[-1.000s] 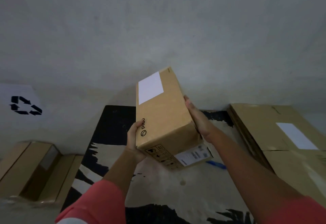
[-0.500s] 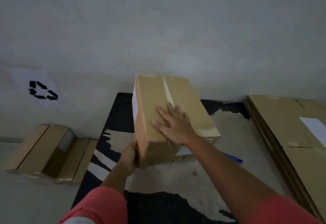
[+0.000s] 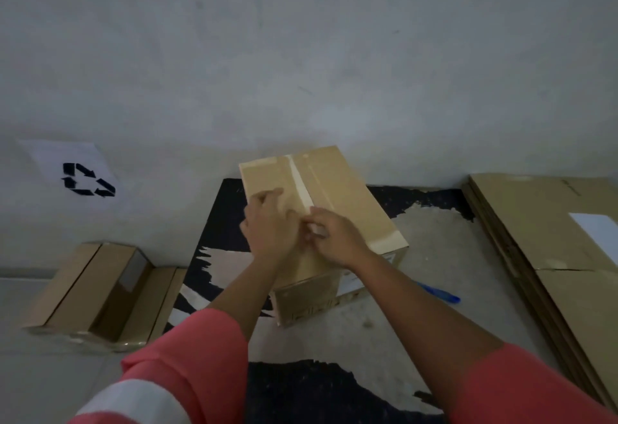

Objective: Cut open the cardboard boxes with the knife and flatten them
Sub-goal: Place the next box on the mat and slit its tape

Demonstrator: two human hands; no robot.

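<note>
Fingers [image 3: 314, 221] of the right hand [image 3: 337, 239] pinch the tape [image 3: 301, 183] atop the box [image 3: 344, 189] on the mat [image 3: 220, 219]; the left hand [image 3: 271, 223] presses alongside, loosely spread. Tape may tear short (knife [image 3: 438, 293] lies idle, near right).

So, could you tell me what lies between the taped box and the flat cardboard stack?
A blue tool, probably the knife, on the mat, in the head view.

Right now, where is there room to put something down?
Bare black-and-beige mat lies between the taped brown cardboard box and the flat cardboard stack, past the blue knife. Crowded: box top, under left hand and right hand.
</note>
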